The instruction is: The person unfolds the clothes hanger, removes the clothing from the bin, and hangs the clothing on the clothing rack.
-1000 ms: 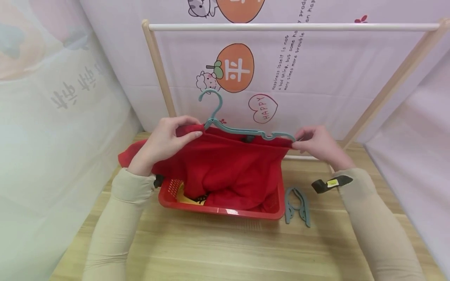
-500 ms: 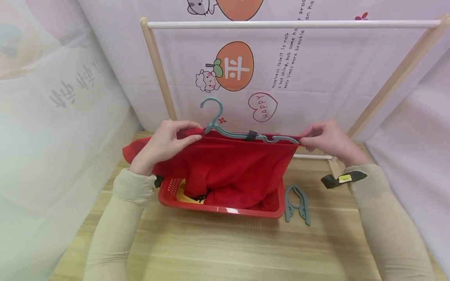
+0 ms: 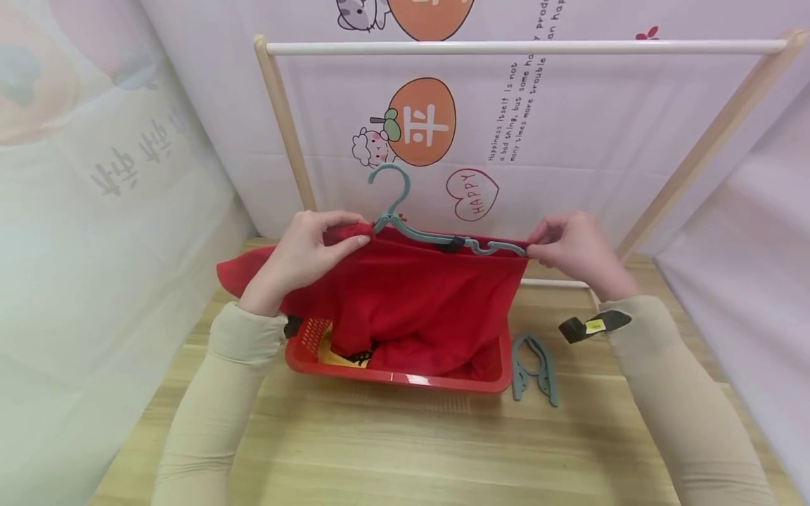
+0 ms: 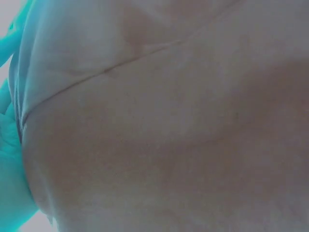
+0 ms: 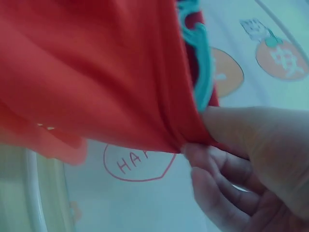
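At the far left of the frame, a pale cloth wall (image 3: 95, 281) is seen, printed with grey characters. Left of centre, the upper edge of a red garment (image 3: 418, 295) is pinched by the left hand (image 3: 310, 247), the grip being closed on the fabric just beside the neck of a blue-green hanger (image 3: 432, 238). The left wrist view is mostly filled by blurred fabric. In the centre, the hanger is seen along the garment's open upper edge, its hook raised above it. Below, the garment is draped over and into a red basket (image 3: 354, 376), where a yellow item (image 3: 332, 357) is partly covered. The basket is set on the wooden counter (image 3: 354, 450). Across the top, a white bar (image 3: 525, 48) is carried by wooden posts. Right of centre, the garment's edge is pinched between thumb and fingers by the right hand (image 3: 569, 249), at the hanger's end. Beneath, a folded hanger (image 3: 547, 369) is placed beside the basket.
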`<move>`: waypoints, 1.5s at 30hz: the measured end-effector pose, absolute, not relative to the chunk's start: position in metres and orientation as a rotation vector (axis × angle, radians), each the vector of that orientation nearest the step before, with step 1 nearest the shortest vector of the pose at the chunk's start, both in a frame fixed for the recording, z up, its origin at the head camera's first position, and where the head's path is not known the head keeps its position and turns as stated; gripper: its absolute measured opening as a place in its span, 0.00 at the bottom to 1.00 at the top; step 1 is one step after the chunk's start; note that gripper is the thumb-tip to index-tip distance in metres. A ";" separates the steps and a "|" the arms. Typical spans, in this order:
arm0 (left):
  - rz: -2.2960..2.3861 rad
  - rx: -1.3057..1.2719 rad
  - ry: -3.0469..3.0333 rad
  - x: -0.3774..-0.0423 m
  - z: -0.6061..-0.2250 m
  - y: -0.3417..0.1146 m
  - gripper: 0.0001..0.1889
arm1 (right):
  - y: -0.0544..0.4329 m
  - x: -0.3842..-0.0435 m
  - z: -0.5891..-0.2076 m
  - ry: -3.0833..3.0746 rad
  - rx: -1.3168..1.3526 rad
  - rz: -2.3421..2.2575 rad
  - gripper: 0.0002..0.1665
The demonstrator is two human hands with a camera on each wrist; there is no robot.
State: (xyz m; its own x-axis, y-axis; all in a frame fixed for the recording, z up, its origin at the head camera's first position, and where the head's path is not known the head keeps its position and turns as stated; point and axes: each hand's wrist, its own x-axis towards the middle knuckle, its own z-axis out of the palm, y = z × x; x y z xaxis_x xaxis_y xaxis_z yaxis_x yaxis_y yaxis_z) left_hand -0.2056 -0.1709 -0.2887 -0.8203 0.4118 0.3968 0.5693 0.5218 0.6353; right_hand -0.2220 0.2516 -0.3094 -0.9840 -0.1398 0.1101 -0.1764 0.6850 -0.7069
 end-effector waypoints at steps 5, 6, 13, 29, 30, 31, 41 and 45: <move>-1.234 -0.790 -2.541 -0.205 -0.290 -0.166 0.15 | 0.243 -0.221 -0.309 -2.800 0.250 1.125 0.04; -1.234 -0.789 -2.543 -0.205 -0.290 -0.165 0.15 | 0.241 -0.220 -0.308 -2.796 0.255 1.106 0.04; -1.222 -0.791 -2.498 -0.206 -0.288 -0.161 0.15 | 0.231 -0.217 -0.305 -2.727 0.275 1.002 0.03; -1.236 -0.755 -2.360 -0.203 -0.286 -0.159 0.12 | 0.226 -0.220 -0.301 -2.696 0.105 1.522 0.18; -1.207 -0.765 -2.362 -0.203 -0.287 -0.157 0.12 | 0.225 -0.220 -0.302 -2.690 0.107 1.515 0.16; -1.172 -0.778 -2.369 -0.203 -0.287 -0.155 0.12 | 0.223 -0.221 -0.303 -2.692 0.120 1.467 0.15; -1.049 -0.784 -2.430 -0.204 -0.291 -0.145 0.13 | 0.211 -0.223 -0.309 -2.612 0.189 1.201 0.09; -1.120 -0.760 -2.436 -0.206 -0.292 -0.148 0.13 | 0.217 -0.224 -0.306 -2.624 0.202 1.228 0.16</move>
State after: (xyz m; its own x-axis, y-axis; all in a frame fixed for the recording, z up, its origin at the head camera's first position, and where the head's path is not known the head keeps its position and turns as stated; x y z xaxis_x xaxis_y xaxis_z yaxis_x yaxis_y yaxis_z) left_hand -0.2061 -0.1480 -0.2923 -0.7937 0.3225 0.5159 0.6015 0.5429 0.5861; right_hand -0.2238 0.2169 -0.3059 -0.9623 -0.0242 0.2708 -0.2234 0.6379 -0.7370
